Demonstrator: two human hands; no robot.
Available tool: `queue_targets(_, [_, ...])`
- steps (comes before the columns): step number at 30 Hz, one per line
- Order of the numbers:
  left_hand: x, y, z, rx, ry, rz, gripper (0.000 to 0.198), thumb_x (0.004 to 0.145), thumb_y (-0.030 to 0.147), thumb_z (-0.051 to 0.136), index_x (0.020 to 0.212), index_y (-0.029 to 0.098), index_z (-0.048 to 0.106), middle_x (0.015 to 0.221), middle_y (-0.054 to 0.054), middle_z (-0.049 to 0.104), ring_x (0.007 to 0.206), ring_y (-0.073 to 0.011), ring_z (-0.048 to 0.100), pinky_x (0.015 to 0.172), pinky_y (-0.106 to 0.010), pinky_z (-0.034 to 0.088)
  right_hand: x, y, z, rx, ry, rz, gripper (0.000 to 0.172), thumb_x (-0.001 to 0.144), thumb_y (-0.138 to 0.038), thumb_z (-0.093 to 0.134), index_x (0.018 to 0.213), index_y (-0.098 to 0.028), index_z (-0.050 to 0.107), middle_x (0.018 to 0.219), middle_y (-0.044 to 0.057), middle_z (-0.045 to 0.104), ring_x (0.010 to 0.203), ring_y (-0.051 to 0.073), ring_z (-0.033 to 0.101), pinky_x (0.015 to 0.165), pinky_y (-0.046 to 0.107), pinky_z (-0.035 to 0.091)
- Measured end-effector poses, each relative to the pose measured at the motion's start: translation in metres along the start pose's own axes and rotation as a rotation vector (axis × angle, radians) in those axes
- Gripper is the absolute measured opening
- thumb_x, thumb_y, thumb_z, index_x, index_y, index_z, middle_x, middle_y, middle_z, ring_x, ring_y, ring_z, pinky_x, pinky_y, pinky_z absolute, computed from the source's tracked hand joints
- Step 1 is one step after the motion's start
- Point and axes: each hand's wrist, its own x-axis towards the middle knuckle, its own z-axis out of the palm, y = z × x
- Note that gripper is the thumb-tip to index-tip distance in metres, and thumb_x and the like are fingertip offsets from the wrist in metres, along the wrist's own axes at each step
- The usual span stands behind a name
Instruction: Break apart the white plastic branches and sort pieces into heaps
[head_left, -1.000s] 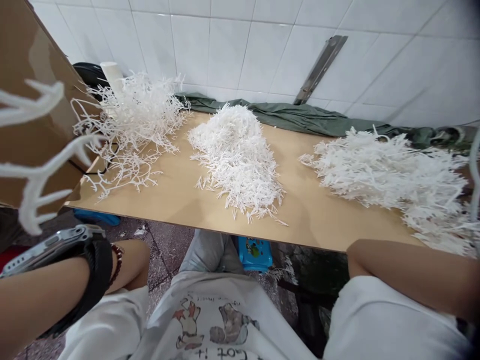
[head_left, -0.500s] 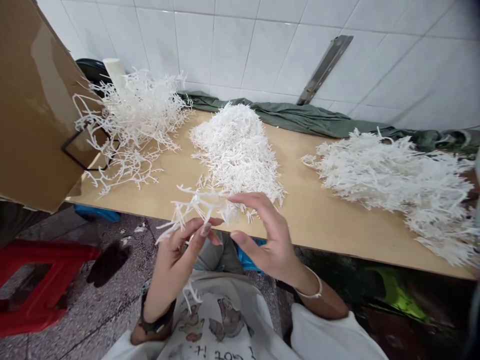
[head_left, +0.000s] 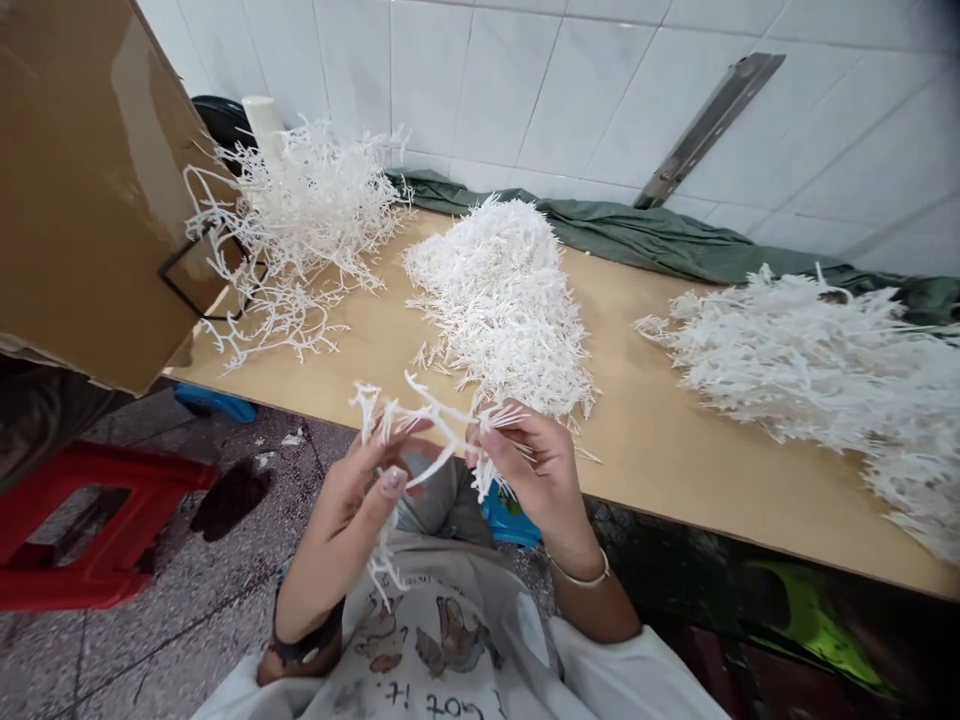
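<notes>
A white branched plastic stem (head_left: 442,430) spans the gap between my two hands, above the table's front edge. My left hand (head_left: 352,520) is loosely closed round its left side, the thumb a little apart from the curled fingers. Twigs of white plastic hang below that hand in front of the shirt. My right hand (head_left: 532,470) pinches the stem's right end between thumb and fingers, and a tuft of fine white sprigs (head_left: 491,480) sticks out around the fingertips. Just beyond my hands lies a heap of small white sprigs (head_left: 502,300) on the table (head_left: 622,400).
Tangled white branches (head_left: 307,210) pile up at the left beside a cardboard box (head_left: 90,180) and a white cylinder (head_left: 262,120). Another white heap (head_left: 810,360) lies at the right. Green cloth (head_left: 630,235) runs along the tiled wall. A red stool (head_left: 97,520) stands on the floor at left.
My right hand has gone from open, with thumb and fingers apart, to pinching the stem's right end. The stem has turned between my hands. The view has shifted slightly.
</notes>
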Motion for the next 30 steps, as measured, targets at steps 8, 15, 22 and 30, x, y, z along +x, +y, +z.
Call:
queue_targets(8, [0.007, 0.004, 0.007, -0.024, 0.276, -0.116, 0.018, 0.079, 0.036, 0.072, 0.074, 0.02, 0.074, 0.071, 0.0, 0.071, 0.068, -0.016, 0.064, 0.092, -0.035, 0.05, -0.012, 0.008, 0.015, 0.063, -0.149, 0.05, 0.016, 0.089, -0.034, 0.055, 0.082, -0.019, 0.056, 0.067, 0.0, 0.054, 0.058, 0.01, 0.051, 0.056, 0.024, 0.046])
queue_targets(15, [0.012, 0.005, 0.005, 0.183, 0.15, 0.029, 0.021, 0.085, 0.034, 0.064, 0.071, 0.021, 0.073, 0.07, 0.001, 0.07, 0.067, -0.0166, 0.061, 0.107, -0.041, 0.038, -0.011, 0.007, 0.008, 0.033, -0.166, 0.062, 0.045, 0.079, -0.052, 0.066, 0.111, -0.022, 0.058, 0.104, 0.007, 0.064, 0.094, 0.019, 0.062, 0.081, 0.031, 0.051])
queue_targets(22, [0.011, 0.001, 0.012, 0.305, 0.004, 0.196, 0.024, 0.094, 0.023, 0.048, 0.076, 0.021, 0.064, 0.069, 0.002, 0.066, 0.07, -0.0154, 0.06, 0.099, -0.035, 0.039, -0.001, -0.008, 0.014, -0.189, -0.301, 0.017, 0.024, 0.091, -0.03, 0.053, 0.071, -0.019, 0.047, 0.06, -0.005, 0.043, 0.056, 0.008, 0.039, 0.055, 0.022, 0.034])
queue_targets(30, [0.022, -0.002, 0.017, 0.35, -0.012, 0.198, 0.01, 0.096, 0.023, 0.044, 0.088, 0.021, 0.051, 0.074, 0.001, 0.058, 0.069, -0.0138, 0.055, 0.087, -0.03, 0.045, -0.005, -0.019, 0.006, -0.334, -0.338, -0.127, 0.032, 0.091, -0.023, 0.047, 0.062, -0.019, 0.035, 0.057, -0.005, 0.035, 0.052, 0.007, 0.034, 0.054, 0.023, 0.03])
